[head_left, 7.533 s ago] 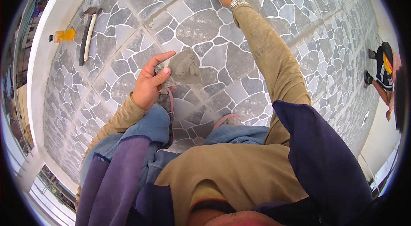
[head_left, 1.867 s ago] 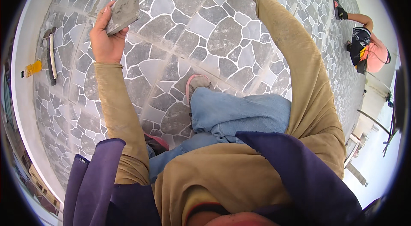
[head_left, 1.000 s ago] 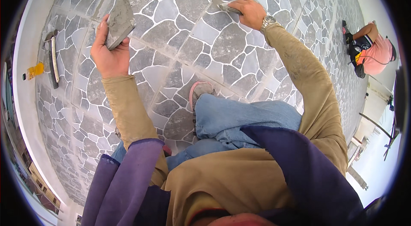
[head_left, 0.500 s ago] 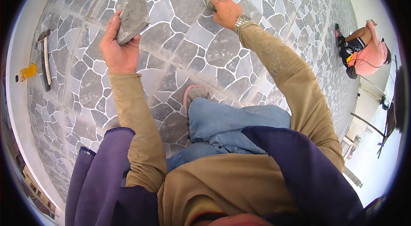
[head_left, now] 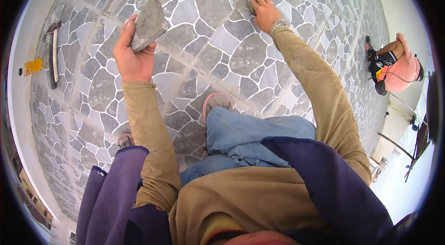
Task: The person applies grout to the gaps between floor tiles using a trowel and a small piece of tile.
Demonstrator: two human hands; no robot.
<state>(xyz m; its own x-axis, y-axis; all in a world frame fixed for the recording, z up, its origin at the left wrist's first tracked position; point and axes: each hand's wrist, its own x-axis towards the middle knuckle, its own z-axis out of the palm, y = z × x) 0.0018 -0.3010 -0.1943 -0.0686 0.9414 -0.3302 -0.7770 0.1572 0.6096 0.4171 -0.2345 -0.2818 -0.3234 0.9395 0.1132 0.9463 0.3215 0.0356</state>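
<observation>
My left hand is closed round the edge of a small flat board, tilted up off the floor. Wet grey mortar covers its upper face. Farther off and to the right, my right hand grips a small dark flat tool; the fingers hide most of it, so its exact kind does not show. That tool rests on the floor at a joint between stone-patterned grey tiles, close to where joints cross.
A hammer lies by the left wall, beside a bottle of yellow liquid. My shoe stands on the tiles in front of me. At the right, another person in a pink top sits low near the far wall.
My right hand has shifted right along the joint with the tool, toward the crossing. The left hand still holds the mortar-covered board, and the whole view has shifted a little.
</observation>
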